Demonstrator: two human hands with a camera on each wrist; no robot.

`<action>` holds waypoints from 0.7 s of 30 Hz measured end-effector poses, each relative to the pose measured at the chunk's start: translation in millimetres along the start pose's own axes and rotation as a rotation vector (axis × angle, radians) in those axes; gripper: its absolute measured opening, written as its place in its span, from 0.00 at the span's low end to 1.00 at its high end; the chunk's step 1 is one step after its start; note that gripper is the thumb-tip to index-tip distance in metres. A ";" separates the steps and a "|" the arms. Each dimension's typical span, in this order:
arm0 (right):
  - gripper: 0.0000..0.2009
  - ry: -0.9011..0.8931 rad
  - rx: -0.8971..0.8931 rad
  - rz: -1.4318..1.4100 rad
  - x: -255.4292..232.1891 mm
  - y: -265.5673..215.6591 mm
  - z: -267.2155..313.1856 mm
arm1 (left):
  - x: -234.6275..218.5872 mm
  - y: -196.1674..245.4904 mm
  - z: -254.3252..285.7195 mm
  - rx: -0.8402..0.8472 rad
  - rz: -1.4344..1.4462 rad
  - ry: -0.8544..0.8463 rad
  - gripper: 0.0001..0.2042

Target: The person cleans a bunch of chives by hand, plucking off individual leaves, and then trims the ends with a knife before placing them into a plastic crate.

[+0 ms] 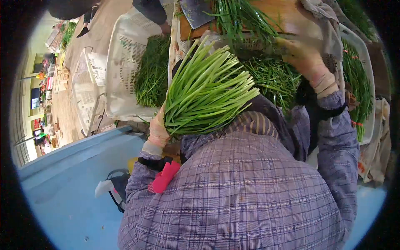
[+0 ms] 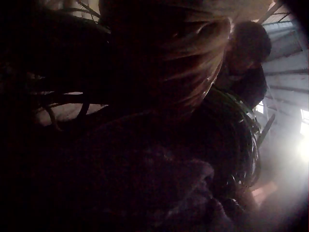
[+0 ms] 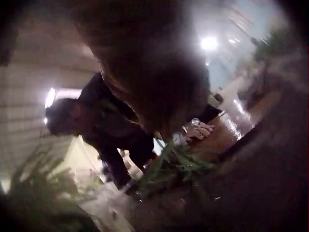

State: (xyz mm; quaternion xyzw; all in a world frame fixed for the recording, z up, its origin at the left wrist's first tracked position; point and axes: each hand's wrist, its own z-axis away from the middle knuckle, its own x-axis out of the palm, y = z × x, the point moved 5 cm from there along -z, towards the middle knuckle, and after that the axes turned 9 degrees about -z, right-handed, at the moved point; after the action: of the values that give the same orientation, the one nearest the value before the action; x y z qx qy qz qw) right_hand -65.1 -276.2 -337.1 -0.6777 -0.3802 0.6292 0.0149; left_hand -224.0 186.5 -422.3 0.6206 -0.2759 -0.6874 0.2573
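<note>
A thick bundle of garlic chives (image 1: 208, 89), pale cut ends fanned up and right, leans against the person's front. My left hand (image 1: 158, 130), in a thin pale glove, grips it from the left side, most of the fingers hidden behind the stalks. In the dark left wrist view, wrinkled glove (image 2: 188, 58) fills the upper middle. My right hand (image 1: 304, 59) is blurred over the right end of the wooden board (image 1: 287, 16), close to loose chives (image 1: 243, 18) there; whether it holds anything I cannot tell. Below it lie more cut greens (image 1: 273, 79).
A white crate (image 1: 125, 75) with chives stands at the left. Another crate (image 1: 366, 83) of chives tied with red bands is at the right. A dark flat blade (image 1: 196, 12) lies on the board. Across the board, another person (image 3: 106, 116) leans in.
</note>
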 end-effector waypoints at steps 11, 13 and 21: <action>0.15 -0.491 -0.084 -0.580 80.3 -138.1 -44.3 | -6.5 19.9 -0.2 0.010 0.013 -0.015 0.36; 0.15 -0.440 -0.017 -0.633 75.6 -127.8 -43.2 | -14.2 43.9 0.7 0.044 -0.184 -0.028 0.36; 0.15 -0.037 0.109 -1.008 -1.8 -64.4 -19.9 | -0.1 -8.7 1.0 0.050 -0.067 -0.003 0.36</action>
State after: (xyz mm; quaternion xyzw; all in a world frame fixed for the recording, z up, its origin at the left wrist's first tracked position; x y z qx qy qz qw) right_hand -79.8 -222.3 -299.3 -0.3968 -0.6270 0.5747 0.3452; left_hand -225.1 192.8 -428.2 0.6348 -0.2726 -0.6893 0.2183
